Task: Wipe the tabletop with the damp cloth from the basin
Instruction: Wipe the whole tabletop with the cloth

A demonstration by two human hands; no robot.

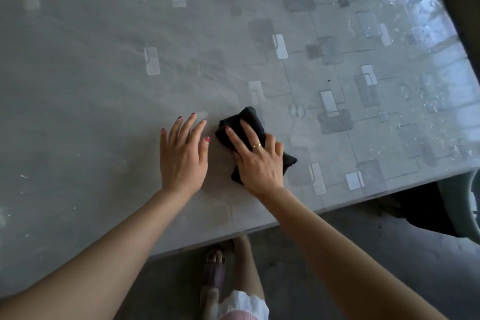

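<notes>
Cloth (250, 122) under right hand (257, 161).

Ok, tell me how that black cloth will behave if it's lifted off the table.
The black cloth is bunched and creased under the right hand, so it would probably droop limply. The tabletop shines with droplets, so the cloth may be wet, a bit heavy, and might drip.

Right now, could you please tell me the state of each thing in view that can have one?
cloth: dark, bunched, lying on the tabletop, pressed down under the right hand.
right hand: flat on the cloth, fingers spread, ring on one finger.
left hand: open, palm down on the tabletop, beside the cloth, holding nothing.
tabletop: glossy, with water drops at the far right, duller and streaked on the left.
</notes>
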